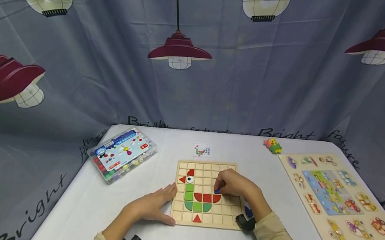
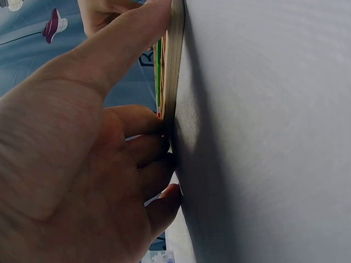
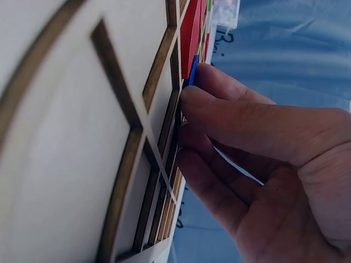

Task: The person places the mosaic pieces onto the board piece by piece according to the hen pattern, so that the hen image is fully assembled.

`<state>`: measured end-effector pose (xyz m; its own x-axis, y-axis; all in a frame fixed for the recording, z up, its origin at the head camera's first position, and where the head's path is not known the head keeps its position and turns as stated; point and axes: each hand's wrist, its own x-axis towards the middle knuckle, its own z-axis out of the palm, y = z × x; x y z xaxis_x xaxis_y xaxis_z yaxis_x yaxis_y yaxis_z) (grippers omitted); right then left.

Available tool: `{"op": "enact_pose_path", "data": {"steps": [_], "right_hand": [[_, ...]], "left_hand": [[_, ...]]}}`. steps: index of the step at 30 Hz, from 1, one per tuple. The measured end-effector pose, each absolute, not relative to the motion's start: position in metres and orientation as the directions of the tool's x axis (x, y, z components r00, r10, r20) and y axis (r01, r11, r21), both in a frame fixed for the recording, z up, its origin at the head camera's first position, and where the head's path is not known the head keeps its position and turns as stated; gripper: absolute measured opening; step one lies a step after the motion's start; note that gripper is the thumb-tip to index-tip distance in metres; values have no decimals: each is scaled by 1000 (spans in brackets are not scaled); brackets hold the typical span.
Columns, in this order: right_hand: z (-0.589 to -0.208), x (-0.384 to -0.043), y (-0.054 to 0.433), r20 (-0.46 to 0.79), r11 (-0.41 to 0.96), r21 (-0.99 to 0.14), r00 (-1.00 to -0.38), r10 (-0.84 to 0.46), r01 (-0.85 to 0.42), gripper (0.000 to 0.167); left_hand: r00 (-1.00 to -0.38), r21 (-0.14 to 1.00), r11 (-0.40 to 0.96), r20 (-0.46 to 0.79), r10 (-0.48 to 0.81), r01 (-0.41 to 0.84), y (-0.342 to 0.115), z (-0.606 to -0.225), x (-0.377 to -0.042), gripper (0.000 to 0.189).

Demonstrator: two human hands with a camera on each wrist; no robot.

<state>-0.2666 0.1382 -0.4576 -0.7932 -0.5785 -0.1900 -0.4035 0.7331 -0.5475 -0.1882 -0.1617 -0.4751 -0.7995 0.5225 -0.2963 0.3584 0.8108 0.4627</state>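
A wooden grid board (image 1: 224,221) lies on the table, with red and green pieces and an eye piece (image 1: 190,179) set in its squares as a bird-like figure. My left hand (image 1: 152,204) rests against the board's left edge, fingers extended and thumb at the near corner; the left wrist view shows the thumb touching the board's side. Over the board, my right hand (image 1: 233,184) pinches a small blue piece (image 3: 193,68) between thumb and forefinger, just beside a red piece (image 3: 191,35). The fingers hide most of the blue piece, so its shape is unclear.
Behind the board lies a small pattern card (image 1: 202,150). A clear plastic case (image 1: 123,153) of pieces sits at left. To the right are a large picture puzzle (image 1: 336,197) and a colourful small toy (image 1: 273,145). Another blue piece (image 1: 248,211) lies by the right wrist.
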Motion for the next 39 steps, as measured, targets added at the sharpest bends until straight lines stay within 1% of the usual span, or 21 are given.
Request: {"op": "enact_pose_path", "data": {"steps": [4,11,17,20,22,27,29,33,39], "right_hand": [[-459,-265,138,-194,727,-556,-788,-584,-402,17],[-460,-265,138,-175,729,-539,-792,-586,-421,18],[-459,-265,143,-169,706,-572,-782,-600,-418,19],[-456,-266,152,-129,689,-575,-783,-609,-442,20],[-454,-267,160,-117,687,-583,-791,-600,-435,20],[-449,-271,183,-126,695,-617,-825,-551,-369,21],[-449,-273,192,-109,689,-623,-832,-545,-370,21],[-452,-275,210,-81,682,-627,-839,-538,-377,23],[-460,-277,231,-95,694,-637,-859,-502,-335,22]], "left_hand": [[-801,466,815,-307,515,345,-162,-474,-185,108],[-800,468,811,-299,520,352,-162,-474,-185,108],[-796,470,809,-302,524,354,-162,-475,-185,108],[-796,465,805,-291,531,368,-162,-474,-186,107],[-796,458,807,-288,532,373,-163,-474,-187,108],[-799,461,808,-289,527,367,-165,-473,-188,108],[-800,466,807,-286,526,364,-165,-473,-188,108],[-800,474,803,-284,529,362,-164,-474,-188,108],[-794,473,799,-283,538,373,-162,-475,-188,107]]}}
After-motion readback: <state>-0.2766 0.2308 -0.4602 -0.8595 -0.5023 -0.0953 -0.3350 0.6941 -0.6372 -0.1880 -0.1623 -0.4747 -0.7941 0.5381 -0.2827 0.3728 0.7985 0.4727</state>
